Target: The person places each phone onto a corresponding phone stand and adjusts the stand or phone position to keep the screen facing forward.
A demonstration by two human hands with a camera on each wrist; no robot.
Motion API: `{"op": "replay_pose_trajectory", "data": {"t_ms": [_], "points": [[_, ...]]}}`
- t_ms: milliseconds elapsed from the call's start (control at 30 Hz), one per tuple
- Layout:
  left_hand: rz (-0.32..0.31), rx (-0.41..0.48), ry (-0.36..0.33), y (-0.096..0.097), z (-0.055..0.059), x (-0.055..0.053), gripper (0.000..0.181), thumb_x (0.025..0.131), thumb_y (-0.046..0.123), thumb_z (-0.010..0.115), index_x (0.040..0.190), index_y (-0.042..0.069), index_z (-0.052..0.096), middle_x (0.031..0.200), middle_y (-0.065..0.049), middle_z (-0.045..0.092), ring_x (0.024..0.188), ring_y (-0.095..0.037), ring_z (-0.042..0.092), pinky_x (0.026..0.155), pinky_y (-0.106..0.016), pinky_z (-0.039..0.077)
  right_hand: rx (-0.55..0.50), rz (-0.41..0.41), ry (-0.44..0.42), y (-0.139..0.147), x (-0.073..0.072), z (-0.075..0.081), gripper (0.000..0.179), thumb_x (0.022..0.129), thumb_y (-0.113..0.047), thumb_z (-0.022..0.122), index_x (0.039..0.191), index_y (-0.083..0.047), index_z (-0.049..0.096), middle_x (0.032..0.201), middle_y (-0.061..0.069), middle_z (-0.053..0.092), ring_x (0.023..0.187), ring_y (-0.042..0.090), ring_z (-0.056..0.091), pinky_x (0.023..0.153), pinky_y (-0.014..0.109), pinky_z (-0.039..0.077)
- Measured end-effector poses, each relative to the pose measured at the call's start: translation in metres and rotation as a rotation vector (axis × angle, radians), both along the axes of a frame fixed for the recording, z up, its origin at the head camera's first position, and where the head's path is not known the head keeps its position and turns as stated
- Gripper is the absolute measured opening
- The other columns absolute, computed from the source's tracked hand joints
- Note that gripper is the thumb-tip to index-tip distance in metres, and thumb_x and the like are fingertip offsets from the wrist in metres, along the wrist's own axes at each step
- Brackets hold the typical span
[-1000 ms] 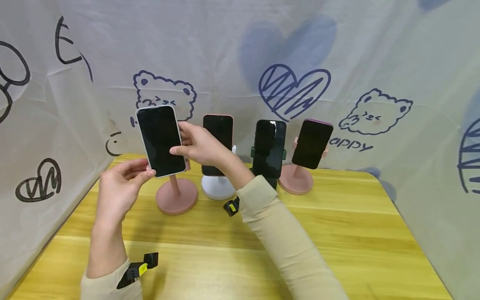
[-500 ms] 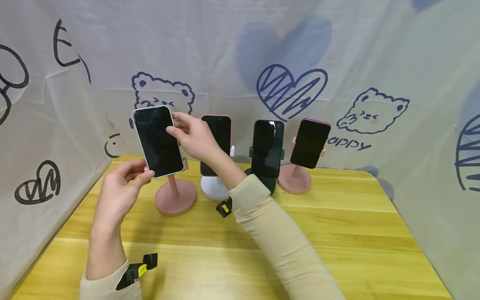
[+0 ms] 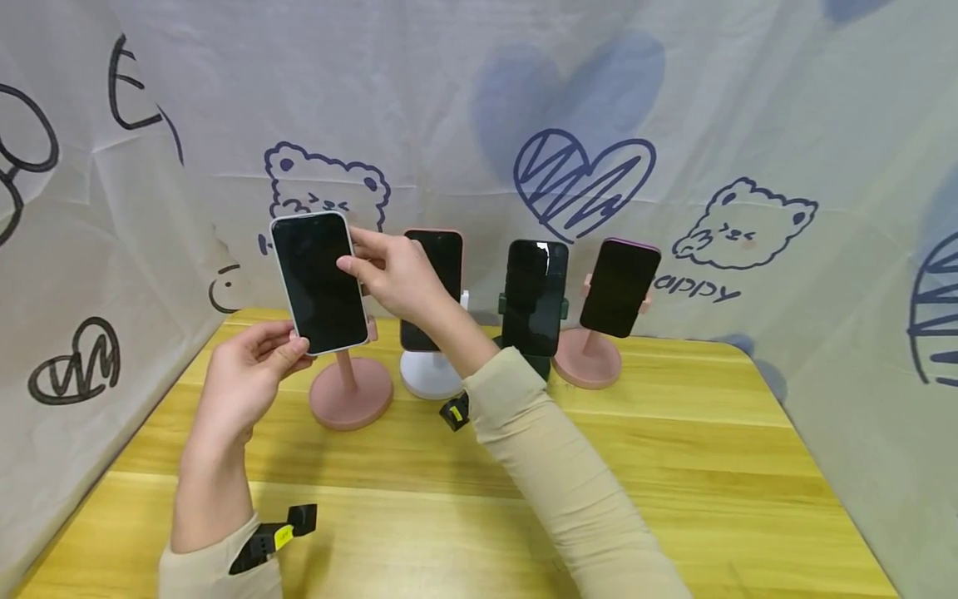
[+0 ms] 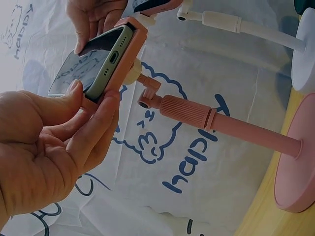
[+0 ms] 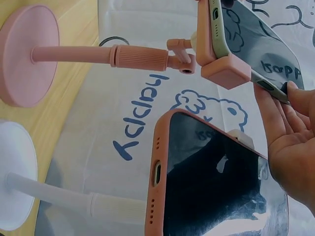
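A dark-screened phone (image 3: pixel 318 281) in a pale case sits in the clamp of a pink stand (image 3: pixel 352 403) at the left of the row. My left hand (image 3: pixel 288 349) pinches the phone's bottom end and the pink clamp lip (image 4: pixel 106 96) between thumb and fingers. My right hand (image 3: pixel 355 254) grips the phone's upper right edge. In the right wrist view the clamp (image 5: pixel 216 64) holds the phone (image 5: pixel 236 34), and my right fingers (image 5: pixel 290 142) lie beside it. The pink pole (image 4: pixel 231 128) runs down to the base.
Three more phones stand in a row to the right: a pink-cased one (image 3: pixel 434 274) on a white stand (image 3: pixel 430 383), a black one (image 3: pixel 535 295) on a dark stand, another (image 3: pixel 619 287) on a pink stand. The yellow wooden table (image 3: pixel 674 466) is ringed by printed cloth.
My right hand has slid up the phone's right edge from the middle toward the top. The left hand and the phone have barely moved.
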State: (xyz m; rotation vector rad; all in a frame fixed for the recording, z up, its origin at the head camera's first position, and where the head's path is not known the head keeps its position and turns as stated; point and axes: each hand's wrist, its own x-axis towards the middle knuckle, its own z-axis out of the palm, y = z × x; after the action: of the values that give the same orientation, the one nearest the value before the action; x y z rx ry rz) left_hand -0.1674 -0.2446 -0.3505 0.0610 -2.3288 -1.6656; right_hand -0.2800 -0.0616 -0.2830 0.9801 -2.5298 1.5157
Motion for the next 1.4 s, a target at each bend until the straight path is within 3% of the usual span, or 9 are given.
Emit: {"op": "replay_pose_trajectory", "data": {"t_ms": [200, 967, 1400], "points": [[0.011, 0.016, -0.005, 0.002, 0.002, 0.001, 0.043, 0.106, 0.009, 0.059, 0.141, -0.014, 0.052, 0.127, -0.029, 0.061, 0.085, 0.005, 0.068, 0.081, -0.014, 0.058, 0.015, -0.009, 0.0, 0.002, 0.001, 0.0, 0.055, 0.103, -0.019, 0.066, 0.155, -0.01, 0.049, 0.132, 0.01, 0.071, 0.1, 0.015, 0.074, 0.08, 0.019, 0.06], [0.025, 0.002, -0.008, 0.003, 0.002, 0.002, 0.044, 0.106, 0.012, 0.06, 0.142, -0.013, 0.053, 0.129, -0.029, 0.061, 0.087, 0.006, 0.066, 0.083, -0.014, 0.057, 0.063, 0.006, -0.037, 0.006, 0.001, -0.004, 0.058, 0.104, -0.021, 0.064, 0.158, -0.011, 0.044, 0.139, 0.008, 0.067, 0.106, 0.014, 0.073, 0.083, 0.019, 0.06], [0.024, -0.032, 0.011, 0.003, 0.002, 0.004, 0.044, 0.107, 0.016, 0.06, 0.141, -0.011, 0.055, 0.128, -0.028, 0.063, 0.089, 0.007, 0.066, 0.083, -0.013, 0.056, -0.006, 0.038, -0.01, 0.007, 0.004, -0.013, 0.054, 0.104, -0.017, 0.066, 0.154, -0.006, 0.049, 0.133, 0.012, 0.07, 0.102, 0.017, 0.075, 0.078, 0.02, 0.061]]}}
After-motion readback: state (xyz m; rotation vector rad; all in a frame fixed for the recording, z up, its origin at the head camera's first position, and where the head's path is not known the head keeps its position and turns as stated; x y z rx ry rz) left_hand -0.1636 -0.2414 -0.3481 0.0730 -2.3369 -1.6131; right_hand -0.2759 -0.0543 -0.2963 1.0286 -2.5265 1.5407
